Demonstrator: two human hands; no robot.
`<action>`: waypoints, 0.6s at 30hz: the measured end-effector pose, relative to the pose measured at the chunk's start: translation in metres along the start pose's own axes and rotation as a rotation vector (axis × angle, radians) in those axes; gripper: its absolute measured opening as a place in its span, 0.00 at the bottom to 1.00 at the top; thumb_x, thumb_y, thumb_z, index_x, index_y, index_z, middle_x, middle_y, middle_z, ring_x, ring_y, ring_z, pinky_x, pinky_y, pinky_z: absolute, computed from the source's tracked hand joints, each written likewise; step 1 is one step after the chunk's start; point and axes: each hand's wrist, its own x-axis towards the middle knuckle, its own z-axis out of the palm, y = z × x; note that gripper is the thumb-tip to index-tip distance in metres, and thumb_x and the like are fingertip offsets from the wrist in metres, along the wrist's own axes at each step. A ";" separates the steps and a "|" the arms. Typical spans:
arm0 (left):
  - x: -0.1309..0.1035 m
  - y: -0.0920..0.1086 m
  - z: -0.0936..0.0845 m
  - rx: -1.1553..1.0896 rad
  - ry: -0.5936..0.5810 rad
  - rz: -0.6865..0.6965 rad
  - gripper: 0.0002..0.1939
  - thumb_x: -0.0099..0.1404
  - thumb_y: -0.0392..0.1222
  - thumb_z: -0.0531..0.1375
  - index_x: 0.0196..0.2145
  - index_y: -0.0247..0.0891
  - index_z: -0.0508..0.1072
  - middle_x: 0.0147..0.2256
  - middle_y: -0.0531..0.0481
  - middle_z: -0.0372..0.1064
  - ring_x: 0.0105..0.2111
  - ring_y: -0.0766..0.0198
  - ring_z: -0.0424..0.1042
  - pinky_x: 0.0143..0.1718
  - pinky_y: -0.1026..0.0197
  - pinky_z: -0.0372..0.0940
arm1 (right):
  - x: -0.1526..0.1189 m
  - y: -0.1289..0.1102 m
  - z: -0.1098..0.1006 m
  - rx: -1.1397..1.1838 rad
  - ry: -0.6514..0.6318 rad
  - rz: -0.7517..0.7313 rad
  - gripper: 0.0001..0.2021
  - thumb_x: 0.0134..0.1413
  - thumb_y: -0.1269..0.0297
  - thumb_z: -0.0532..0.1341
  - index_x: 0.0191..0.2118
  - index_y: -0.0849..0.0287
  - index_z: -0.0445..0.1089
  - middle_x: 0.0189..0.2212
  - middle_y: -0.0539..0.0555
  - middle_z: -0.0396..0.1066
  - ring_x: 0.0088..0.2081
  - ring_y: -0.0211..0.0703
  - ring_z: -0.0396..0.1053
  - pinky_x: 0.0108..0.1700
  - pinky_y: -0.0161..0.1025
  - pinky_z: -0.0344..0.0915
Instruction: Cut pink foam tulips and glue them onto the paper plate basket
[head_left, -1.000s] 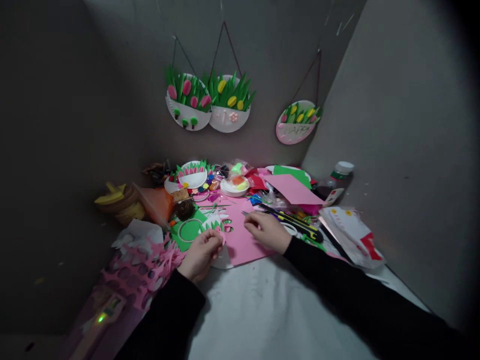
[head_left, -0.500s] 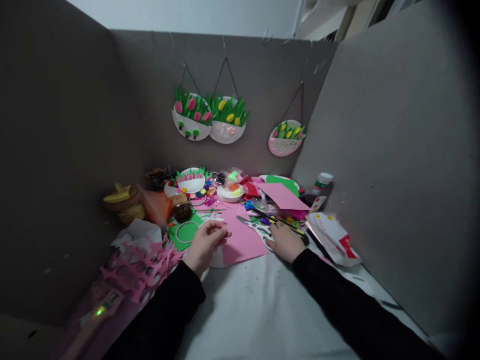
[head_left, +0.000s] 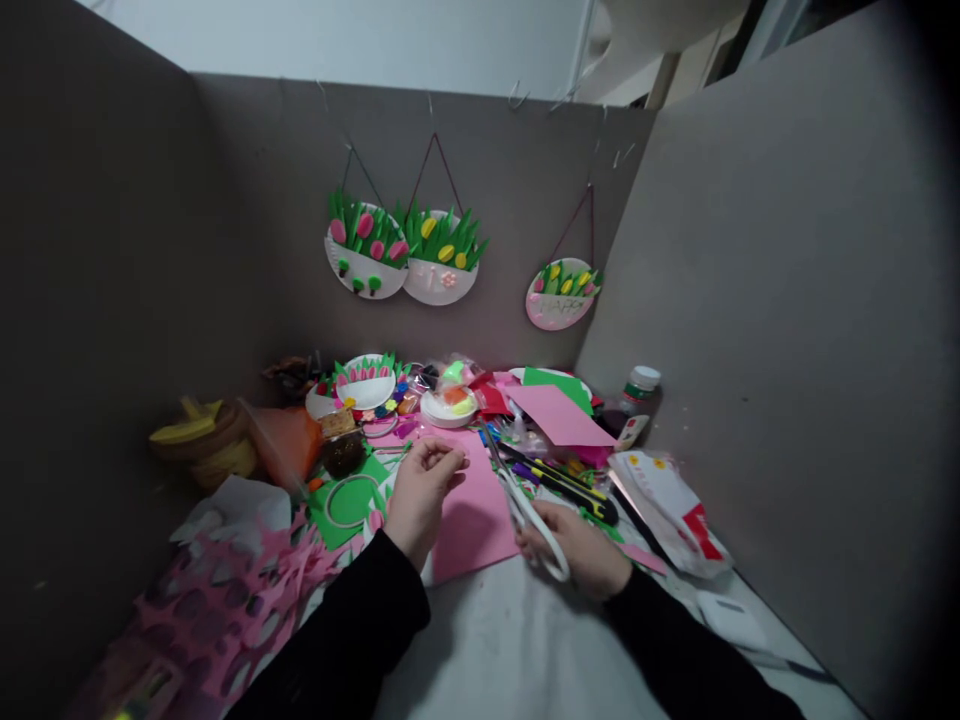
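My right hand [head_left: 574, 545] grips a pair of scissors [head_left: 531, 515] by its white handles, the metal blades pointing up and away from me. Left of it, my left hand [head_left: 427, 490] hovers over the edge of a pink sheet [head_left: 476, 510], thumb and fingertips pinched together. Whatever is between those fingertips is too small to make out. Beside the left wrist are a ring-shaped roll [head_left: 352, 500] on a green sheet [head_left: 330, 525] and part of a white piece with pink tulip shapes.
Pink paper offcuts with punched holes [head_left: 217, 610] lie at the left. Cutter knives [head_left: 570, 485], a white packet [head_left: 667, 510] and a lidded bottle [head_left: 640, 390] stand or lie right. Paper-plate flower baskets [head_left: 442, 280] hang on the grey back panel [head_left: 300, 300].
My right hand has picked the scissors up off the table and turned them, blades pointing away. My left hand stays pinched near the pink sheet. The view has tilted slightly.
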 end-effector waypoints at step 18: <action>-0.008 -0.014 0.011 -0.073 0.028 -0.077 0.12 0.48 0.40 0.68 0.28 0.37 0.69 0.26 0.57 0.66 0.26 0.72 0.64 0.29 0.68 0.62 | -0.007 0.028 0.033 0.137 -0.122 -0.091 0.19 0.48 0.51 0.63 0.41 0.57 0.61 0.32 0.51 0.64 0.30 0.37 0.62 0.31 0.35 0.64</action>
